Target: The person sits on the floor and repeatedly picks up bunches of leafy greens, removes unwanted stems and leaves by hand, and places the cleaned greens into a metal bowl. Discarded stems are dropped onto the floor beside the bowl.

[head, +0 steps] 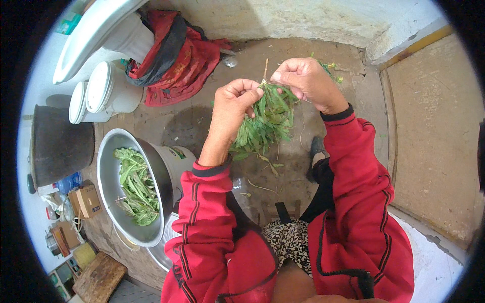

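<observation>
My left hand (237, 110) pinches a leafy green plant (274, 100) near its root end, beside a bare brown root pointing up. At the other side of the root, my right hand (308, 83) has thumb and fingers closed on the same plant's base. More green leaves (257, 138) show below the hands, over the floor; whether they all belong to the held plant I cannot tell. To the left, a metal basin (104, 178) holds a heap of loose picked leaves (138, 185).
White lidded buckets (113, 87) and a red and black cloth (182, 68) stand at the upper left. A dark tub (62, 140), a cardboard box (85, 200) and a wooden board (99, 276) are along the left. A wooden door (439, 140) is at the right.
</observation>
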The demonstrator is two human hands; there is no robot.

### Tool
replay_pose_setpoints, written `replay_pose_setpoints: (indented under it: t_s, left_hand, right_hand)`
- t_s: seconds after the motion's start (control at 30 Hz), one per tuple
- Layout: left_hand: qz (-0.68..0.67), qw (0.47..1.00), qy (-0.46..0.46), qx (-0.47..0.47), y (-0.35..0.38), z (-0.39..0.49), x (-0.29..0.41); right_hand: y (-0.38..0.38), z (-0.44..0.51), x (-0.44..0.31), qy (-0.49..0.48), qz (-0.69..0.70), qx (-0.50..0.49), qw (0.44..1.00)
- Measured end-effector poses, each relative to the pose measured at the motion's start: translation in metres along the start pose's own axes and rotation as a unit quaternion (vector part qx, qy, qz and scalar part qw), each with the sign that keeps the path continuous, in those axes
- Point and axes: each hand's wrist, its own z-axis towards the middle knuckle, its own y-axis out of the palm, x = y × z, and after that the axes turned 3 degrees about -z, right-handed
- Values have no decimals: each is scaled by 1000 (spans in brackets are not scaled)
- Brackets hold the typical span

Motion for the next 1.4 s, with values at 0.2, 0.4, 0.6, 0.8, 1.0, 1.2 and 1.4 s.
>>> replay_pose_setpoints:
  t_s: [0.2,0.4,0.6,0.8,1.0,1.2,1.4]
  left_hand:
    - [-28,1000,-5,4,-3,-2,2]
    - [-7,999,21,29,-2,0,-3]
    - [-31,999,10,1,1,0,2]
    - [-46,999,-14,-25,-1,-2,3]
    - [-46,998,-20,-32,-3,-3,6]
    - [9,1000,-7,-29,-1,-1,1]
    - [19,999,-6,-34,-1,-1,1]
  right_hand:
    - [-17,4,1,23,-233,78,969]
    - [-4,-2,-2,-116,-187,127,967]
    - [18,-1,11,-120,-165,16,979]
    - [15,1,15,-123,-126,-15,984]
    - [12,-1,8,-115,-137,-30,983]
    - [13,1,15,-104,-141,-25,984]
    - [10,-3,5,-98,-158,-53,981]
